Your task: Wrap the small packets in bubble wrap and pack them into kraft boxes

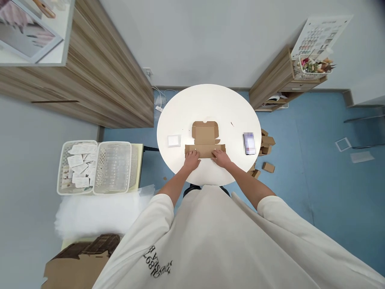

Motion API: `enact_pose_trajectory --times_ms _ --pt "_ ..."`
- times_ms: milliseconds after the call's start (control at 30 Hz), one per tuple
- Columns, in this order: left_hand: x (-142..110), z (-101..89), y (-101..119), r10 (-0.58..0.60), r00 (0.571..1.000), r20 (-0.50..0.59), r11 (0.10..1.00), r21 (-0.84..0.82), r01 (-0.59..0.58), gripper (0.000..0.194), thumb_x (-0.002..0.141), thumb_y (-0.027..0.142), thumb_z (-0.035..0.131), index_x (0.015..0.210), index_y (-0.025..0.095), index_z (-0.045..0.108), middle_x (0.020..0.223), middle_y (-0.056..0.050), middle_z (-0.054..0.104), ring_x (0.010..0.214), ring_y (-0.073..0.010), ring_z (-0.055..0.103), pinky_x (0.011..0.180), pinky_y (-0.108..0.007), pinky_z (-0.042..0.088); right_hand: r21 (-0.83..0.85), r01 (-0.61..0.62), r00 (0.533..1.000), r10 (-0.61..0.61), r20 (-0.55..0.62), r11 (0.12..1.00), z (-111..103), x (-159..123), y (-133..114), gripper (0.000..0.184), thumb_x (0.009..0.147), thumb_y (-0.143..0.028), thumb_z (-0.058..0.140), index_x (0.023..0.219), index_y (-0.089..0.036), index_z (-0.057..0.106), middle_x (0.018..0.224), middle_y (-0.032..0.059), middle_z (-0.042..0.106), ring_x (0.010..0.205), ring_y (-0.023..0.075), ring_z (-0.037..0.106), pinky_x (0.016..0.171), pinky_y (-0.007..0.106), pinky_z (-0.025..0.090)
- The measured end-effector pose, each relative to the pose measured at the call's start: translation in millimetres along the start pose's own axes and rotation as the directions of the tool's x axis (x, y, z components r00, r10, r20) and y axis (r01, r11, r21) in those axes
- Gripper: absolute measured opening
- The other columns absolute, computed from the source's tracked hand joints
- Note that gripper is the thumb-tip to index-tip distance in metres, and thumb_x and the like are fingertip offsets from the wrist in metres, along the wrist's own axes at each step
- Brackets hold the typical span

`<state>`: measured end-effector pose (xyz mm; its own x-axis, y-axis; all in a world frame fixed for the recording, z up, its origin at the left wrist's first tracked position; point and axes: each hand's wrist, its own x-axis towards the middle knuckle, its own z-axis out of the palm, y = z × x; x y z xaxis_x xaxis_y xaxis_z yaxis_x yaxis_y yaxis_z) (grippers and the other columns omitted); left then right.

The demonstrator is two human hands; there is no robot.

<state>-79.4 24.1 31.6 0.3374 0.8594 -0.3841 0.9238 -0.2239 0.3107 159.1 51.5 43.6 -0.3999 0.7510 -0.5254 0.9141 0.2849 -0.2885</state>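
On the white round table (207, 98) lies an unfolded brown cardboard box (205, 132), its larger panel and rounded flap facing the wall. Both my hands are at its near panel. My left hand (191, 160) grips the left part of this panel, with fingers over the cardboard and the thumb at the near edge. The right part is held in the same way by my right hand (221, 158). Left of the box is a small white packet (173, 141). A purple and white pack (249, 143), partly blurred, lies near the table's right edge.
At the left, two white plastic baskets (100, 146) stand side by side; one holds white packets (80, 164). White wrapping sheets (93, 212) and brown cardboard (76, 269) lie nearer me. Small brown boxes (268, 167) are on the floor at right. Wooden cabinets (120, 72) flank the table.
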Motion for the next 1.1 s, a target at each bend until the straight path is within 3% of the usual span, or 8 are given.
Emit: enact_pose_trajectory --times_ms 267,367,433,533,600,800,967,1100 --pt "27.6 -9.7 2.9 0.082 0.996 0.028 0.996 -0.044 -0.081 0.03 0.095 0.028 0.055 0.123 0.018 0.059 0.131 -0.014 0.056 0.122 -0.0304 0.055 0.107 -0.044 0.041 0.046 0.002 1.0 -0.003 0.007 0.999 -13.8 0.3 -2.4 0.034 0.101 -0.035 0.047 0.129 -0.02 0.06 0.133 0.0114 0.063 0.122 0.028 0.055 0.1 0.039 0.041" --pt "34.0 -12.3 3.0 0.076 0.994 0.081 0.996 -0.049 -0.072 0.03 0.094 0.028 0.056 0.123 0.019 0.061 0.129 -0.014 0.058 0.119 -0.03 0.058 0.102 -0.042 0.046 0.143 -0.079 0.995 0.087 -0.049 0.987 -26.0 8.8 2.4 0.031 0.102 -0.035 0.042 0.12 -0.022 0.063 0.121 0.0097 0.068 0.114 0.0261 0.059 0.095 0.036 0.043" --pt "35.4 -13.5 3.6 0.07 0.992 0.101 0.997 -0.052 -0.065 0.032 0.093 0.028 0.058 0.123 0.018 0.061 0.129 -0.014 0.058 0.118 -0.0301 0.058 0.101 -0.042 0.047 0.224 -0.176 0.964 0.214 -0.16 0.959 -38.6 21.9 9.8 0.031 0.102 -0.032 0.038 0.118 -0.021 0.063 0.119 0.0108 0.067 0.111 0.0258 0.059 0.093 0.036 0.044" --pt "33.5 -13.1 5.7 0.063 0.993 0.1 0.996 -0.072 -0.056 0.034 0.092 0.027 0.059 0.125 0.017 0.06 0.132 -0.015 0.056 0.121 -0.0311 0.057 0.102 -0.042 0.047 0.371 -0.255 0.88 0.373 -0.295 0.893 -57.7 49.3 23.3 0.03 0.099 -0.036 0.039 0.117 -0.021 0.058 0.121 0.0123 0.064 0.11 0.0276 0.058 0.091 0.039 0.046" --pt "30.8 -11.1 8.1 0.036 0.994 0.102 0.995 -0.1 -0.026 0.034 0.092 0.026 0.059 0.126 0.017 0.06 0.135 -0.015 0.054 0.121 -0.0314 0.058 0.102 -0.043 0.048 0.447 -0.284 0.859 0.432 -0.275 0.848 -65.7 68.1 30.5 0.028 0.096 -0.04 0.043 0.115 -0.023 0.054 0.116 0.0115 0.064 0.103 0.0277 0.058 0.086 0.04 0.047" --pt "24.9 -5.1 16.8 -0.045 0.992 0.117 0.987 -0.147 0.062 0.031 0.096 0.024 0.055 0.126 0.017 0.056 0.145 -0.016 0.046 0.114 -0.0296 0.063 0.095 -0.042 0.052 0.527 -0.328 0.882 0.454 -0.128 0.784 -59.6 99.6 37.4 0.024 0.093 -0.029 0.046 0.117 -0.024 0.046 0.106 0.0093 0.066 0.09 0.026 0.059 0.079 0.038 0.047" --pt "21.9 -7.4 23.5 -0.083 0.991 0.108 0.992 -0.086 0.092 0.044 0.095 0.02 0.052 0.139 0.017 0.043 0.167 -0.02 0.015 0.113 -0.0317 0.064 0.086 -0.044 0.055 0.566 -0.327 0.875 0.468 -0.12 0.757 -50.9 93.7 39.8 0.032 0.09 -0.023 0.046 0.121 -0.024 0.045 0.112 0.0108 0.065 0.093 0.0258 0.061 0.079 0.037 0.049" --pt "21.1 -13.0 26.3 -0.057 0.994 0.091 0.997 -0.046 0.061 0.045 0.094 0.016 0.048 0.138 0.019 0.042 0.17 -0.015 -0.01 0.111 -0.0321 0.066 0.079 -0.044 0.058 0.57 -0.313 0.892 0.441 -0.099 0.76 -50.3 80.6 40.9 0.034 0.089 -0.024 0.046 0.123 -0.023 0.046 0.106 0.0102 0.067 0.09 0.0262 0.062 0.077 0.037 0.05"
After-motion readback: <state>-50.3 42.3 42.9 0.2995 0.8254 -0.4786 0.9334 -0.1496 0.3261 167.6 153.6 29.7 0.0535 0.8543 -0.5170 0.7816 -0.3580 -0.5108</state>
